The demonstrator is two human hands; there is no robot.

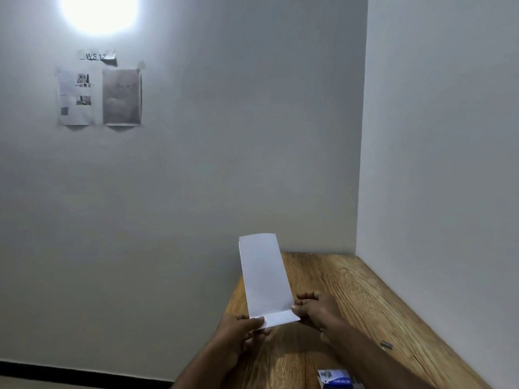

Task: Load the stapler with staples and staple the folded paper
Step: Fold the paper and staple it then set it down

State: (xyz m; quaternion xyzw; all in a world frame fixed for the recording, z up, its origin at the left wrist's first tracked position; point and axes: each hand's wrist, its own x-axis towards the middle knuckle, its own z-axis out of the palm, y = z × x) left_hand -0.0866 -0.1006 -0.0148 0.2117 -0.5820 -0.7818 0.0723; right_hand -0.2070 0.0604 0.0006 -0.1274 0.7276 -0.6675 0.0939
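A long folded white paper [264, 279] is held up above the wooden table [351, 299], its near end folded over into a narrow flap. My left hand [238, 335] pinches the paper's near left corner with thumb on top. My right hand [314, 308] pinches the near right corner. A small strip of staples [386, 345] lies on the table to the right of my right forearm. A blue and white staple box [335, 379] sits at the table's near edge. No stapler is in view.
The table stands in a corner, with a grey wall behind and a white wall [449, 164] on the right. Printed sheets [98, 96] are taped high on the back wall under a bright lamp. Floor lies to the left of the table.
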